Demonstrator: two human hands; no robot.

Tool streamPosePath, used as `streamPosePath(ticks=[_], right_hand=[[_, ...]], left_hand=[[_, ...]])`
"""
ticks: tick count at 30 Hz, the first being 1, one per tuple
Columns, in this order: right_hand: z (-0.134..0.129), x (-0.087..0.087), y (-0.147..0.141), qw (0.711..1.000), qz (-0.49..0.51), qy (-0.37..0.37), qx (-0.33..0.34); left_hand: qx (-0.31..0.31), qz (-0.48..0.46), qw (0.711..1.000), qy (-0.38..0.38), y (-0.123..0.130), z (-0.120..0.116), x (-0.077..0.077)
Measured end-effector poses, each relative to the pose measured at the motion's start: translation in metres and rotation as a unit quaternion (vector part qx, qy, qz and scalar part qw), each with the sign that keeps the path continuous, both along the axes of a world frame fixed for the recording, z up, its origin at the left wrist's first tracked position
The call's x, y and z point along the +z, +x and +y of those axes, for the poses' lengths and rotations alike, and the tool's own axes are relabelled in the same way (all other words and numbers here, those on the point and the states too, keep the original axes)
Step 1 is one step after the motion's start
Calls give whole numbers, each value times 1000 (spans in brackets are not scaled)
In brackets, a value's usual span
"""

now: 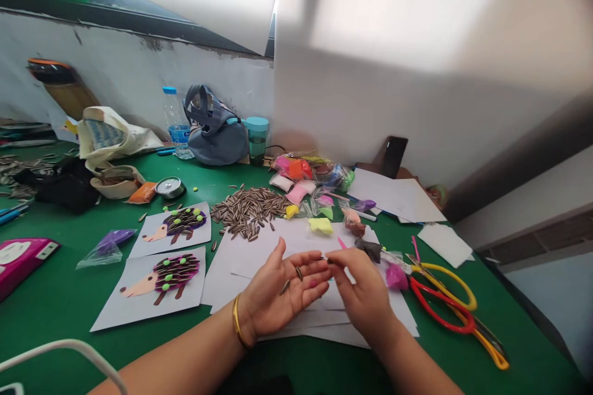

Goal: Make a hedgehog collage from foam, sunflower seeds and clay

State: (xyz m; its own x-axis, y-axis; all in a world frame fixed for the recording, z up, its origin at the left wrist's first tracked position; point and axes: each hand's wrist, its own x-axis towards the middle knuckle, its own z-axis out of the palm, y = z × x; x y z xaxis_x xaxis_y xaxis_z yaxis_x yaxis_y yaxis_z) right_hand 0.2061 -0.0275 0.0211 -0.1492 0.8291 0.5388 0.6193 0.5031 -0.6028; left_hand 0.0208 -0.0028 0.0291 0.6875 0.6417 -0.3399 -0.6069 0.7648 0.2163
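Palm up over the white paper sheets [222,281], my left hand [282,296] cups a few striped sunflower seeds [299,272] in its slightly curled fingers. A small pink spot shows near its ring finger. My right hand [364,290] is closed in a pinch at the left fingertips, on a small dark piece that looks like a sunflower seed [330,261]. Behind the hands spreads a pile of sunflower seeds [252,207]. To the left lie two hedgehog pictures, the nearer [176,271] pink-bodied and the farther [185,222] purple-bodied, both with seed spines and green dots.
Bags of coloured clay [296,170] lie behind the paper. Yellow and red-handled scissors [445,302] rest at the right. A blue-grey bag [217,139], a water bottle [176,123] and a teal-lidded cup [257,139] stand by the wall. A phone [395,156] leans at the back right.
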Motion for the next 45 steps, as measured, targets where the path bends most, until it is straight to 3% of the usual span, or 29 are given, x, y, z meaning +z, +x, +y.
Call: streamPosePath(ticks=[2, 8, 13, 24, 31, 45], right_hand=[[5, -6, 16, 998, 17, -37, -55], [18, -14, 37, 980, -41, -195, -20], [18, -10, 33, 967, -72, -244, 19], [14, -11, 30, 959, -174, -222, 33], [14, -11, 27, 967, -212, -133, 45], [14, -17, 24, 962, -234, -136, 43]], left_hand=[[23, 25, 999, 0, -6, 9, -2], [135, 69, 988, -21, -19, 32, -5], [150, 78, 985, -29, -19, 35, -9], [151, 79, 985, -25, -20, 37, -15], [151, 79, 985, -25, -21, 37, -15], [146, 76, 986, -18, -21, 37, -16]])
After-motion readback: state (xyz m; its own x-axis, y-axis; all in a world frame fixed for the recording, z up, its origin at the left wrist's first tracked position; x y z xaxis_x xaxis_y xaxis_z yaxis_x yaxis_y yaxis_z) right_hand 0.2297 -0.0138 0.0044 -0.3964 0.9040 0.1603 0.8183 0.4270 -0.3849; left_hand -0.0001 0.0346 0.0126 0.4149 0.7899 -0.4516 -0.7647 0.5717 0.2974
